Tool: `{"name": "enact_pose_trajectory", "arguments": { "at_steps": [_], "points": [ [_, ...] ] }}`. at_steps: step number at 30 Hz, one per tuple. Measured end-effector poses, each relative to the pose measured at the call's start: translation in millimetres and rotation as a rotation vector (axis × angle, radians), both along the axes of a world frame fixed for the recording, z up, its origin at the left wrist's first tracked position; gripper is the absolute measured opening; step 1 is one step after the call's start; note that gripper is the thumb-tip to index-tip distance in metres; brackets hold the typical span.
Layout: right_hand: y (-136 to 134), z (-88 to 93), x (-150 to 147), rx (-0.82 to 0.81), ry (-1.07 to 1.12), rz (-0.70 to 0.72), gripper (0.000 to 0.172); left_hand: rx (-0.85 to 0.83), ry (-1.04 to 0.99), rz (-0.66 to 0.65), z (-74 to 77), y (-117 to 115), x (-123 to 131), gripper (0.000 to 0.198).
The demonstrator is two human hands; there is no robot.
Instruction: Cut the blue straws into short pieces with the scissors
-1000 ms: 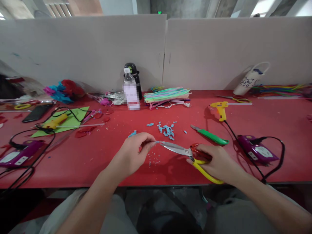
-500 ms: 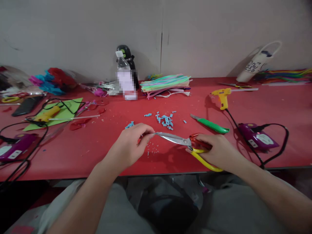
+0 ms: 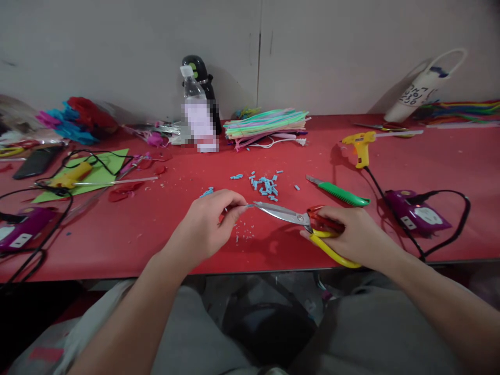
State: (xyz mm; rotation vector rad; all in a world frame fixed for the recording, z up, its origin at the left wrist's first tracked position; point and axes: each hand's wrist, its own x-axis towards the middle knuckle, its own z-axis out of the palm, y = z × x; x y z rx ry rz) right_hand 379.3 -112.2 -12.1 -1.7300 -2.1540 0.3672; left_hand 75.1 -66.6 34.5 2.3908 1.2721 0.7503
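Near the front edge of the red table, in the head view, my left hand pinches a thin blue strip between thumb and forefinger, its tip just meeting the blades of the scissors. My right hand is closed round the red and yellow handles, blades nearly together and pointing left. To cut cleanly, I judge the strip should sit square across the blades, fingertips clear. Both wrists hover low, forearms angled inward. Cut blue bits lie just beyond.
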Motion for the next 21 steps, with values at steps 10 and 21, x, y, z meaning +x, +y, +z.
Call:
{"name": "enact_pose_trajectory", "arguments": {
  "at_steps": [10,21],
  "points": [
    [0.3,0.7,1.8,-0.028,0.068,-0.017,0.023,0.074,0.053,-0.031,-1.1,-2.0,-0.4,0.014],
    [-1.1,5.5,-2.7,-0.046,0.070,0.004,0.018,0.100,0.071,-0.032,-1.2,-4.3,1.8,0.013]
  ]
}}
